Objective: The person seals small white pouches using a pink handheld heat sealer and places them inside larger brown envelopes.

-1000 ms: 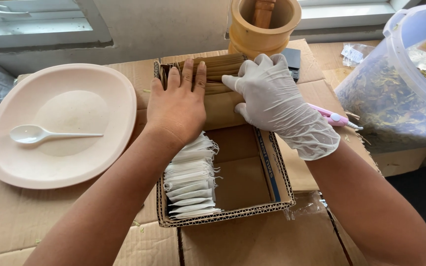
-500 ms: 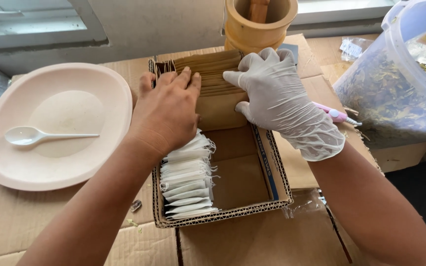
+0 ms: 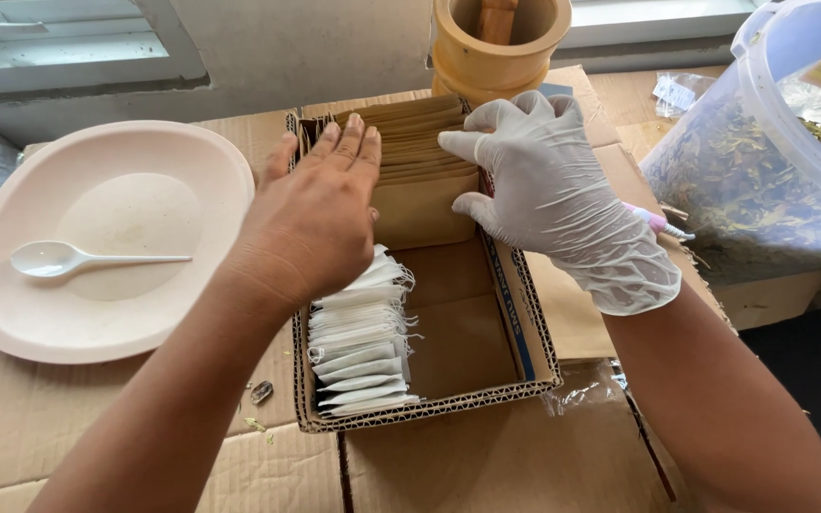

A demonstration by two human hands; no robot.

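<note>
Both hands lie flat and spread on the brown packets (image 3: 420, 152) at the far end of the box (image 3: 525, 332): the bare left hand (image 3: 320, 218), the gloved right hand (image 3: 544, 190). White bags (image 3: 358, 342) fill the box's left side; the rest looks unfilled.

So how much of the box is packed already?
Done: a row of white bags stands along one side of the cardboard box. In hand: the left hand and gloved right hand press on the brown packets at the far end. Left: the middle is still bare.
</note>
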